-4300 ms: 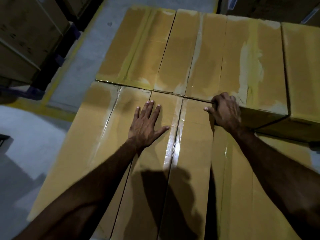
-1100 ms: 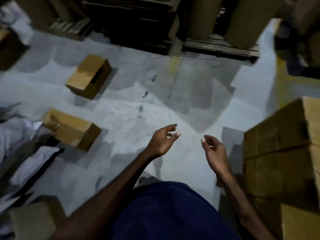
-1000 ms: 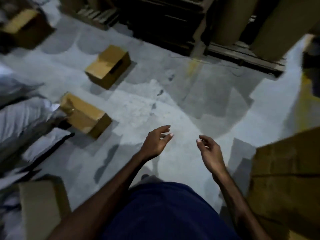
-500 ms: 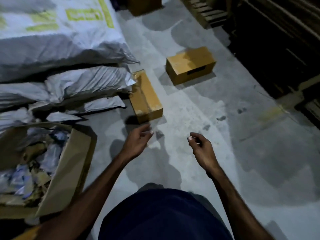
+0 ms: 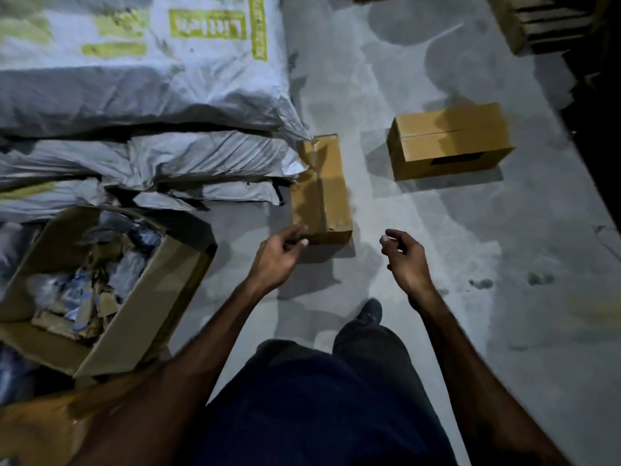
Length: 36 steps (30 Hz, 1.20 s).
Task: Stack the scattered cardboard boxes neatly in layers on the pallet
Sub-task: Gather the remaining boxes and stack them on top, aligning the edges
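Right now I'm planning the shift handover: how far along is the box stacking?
Nothing stacked shows in this view; no pallet load is visible. In hand: nothing, the left hand and right hand reach empty toward the near box. Left: that one and the far box lie on the floor.

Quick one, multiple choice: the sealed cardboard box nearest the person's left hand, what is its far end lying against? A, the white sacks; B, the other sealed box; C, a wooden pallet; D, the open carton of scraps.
A: the nearest sealed box has its far corner against the piled white sacks, while the other sealed box sits apart to its right on the floor.
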### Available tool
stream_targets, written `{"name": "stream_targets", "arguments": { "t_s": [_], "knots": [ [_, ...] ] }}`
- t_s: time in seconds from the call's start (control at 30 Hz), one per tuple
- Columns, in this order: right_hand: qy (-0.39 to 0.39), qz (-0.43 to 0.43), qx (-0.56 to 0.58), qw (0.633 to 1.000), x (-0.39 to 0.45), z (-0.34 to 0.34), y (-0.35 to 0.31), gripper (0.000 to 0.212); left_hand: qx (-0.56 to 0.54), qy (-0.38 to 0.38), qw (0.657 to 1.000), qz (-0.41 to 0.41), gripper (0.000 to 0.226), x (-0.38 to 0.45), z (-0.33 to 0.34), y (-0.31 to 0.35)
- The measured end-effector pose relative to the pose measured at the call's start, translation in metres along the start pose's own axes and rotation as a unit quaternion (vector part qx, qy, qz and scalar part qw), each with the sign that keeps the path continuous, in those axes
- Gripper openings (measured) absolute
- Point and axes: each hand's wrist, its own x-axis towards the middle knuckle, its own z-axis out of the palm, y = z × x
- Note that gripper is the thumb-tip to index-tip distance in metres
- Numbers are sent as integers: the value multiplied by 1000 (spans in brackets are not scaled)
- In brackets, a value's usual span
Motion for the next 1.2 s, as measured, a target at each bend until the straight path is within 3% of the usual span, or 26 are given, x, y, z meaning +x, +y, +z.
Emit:
{"name": "stream_targets", "arguments": {
  "t_s": [0.23, 0.47, 0.73, 0.8, 0.93, 1.1, 1.2],
  "knots": [
    [-23, 3, -42, 999, 131, -17, -15, 35, 11, -39, 998, -54, 56, 110, 27, 14],
    [-39, 15, -87, 995, 262, 21, 0, 41, 35, -55, 995, -78, 54, 245, 57, -22],
    [-19, 128, -62, 990, 420, 119, 144, 52, 46, -47, 982, -180, 27, 384, 119, -199],
    [-9, 155, -53, 986, 458, 141, 190, 58, 49, -54, 976, -207, 36, 417, 140, -252],
    [-6, 164, -51, 985, 524, 185, 258, 64, 5, -11, 962, -274, 75, 475, 182, -342],
    [-66, 143, -33, 987, 571, 237, 315, 69, -154, 20, 940, -303, 78, 518, 232, -410],
    [-111, 128, 3, 985, 565, 258, 327, 54, -222, -1, 927, -302, 73, 517, 246, -414]
  ]
}}
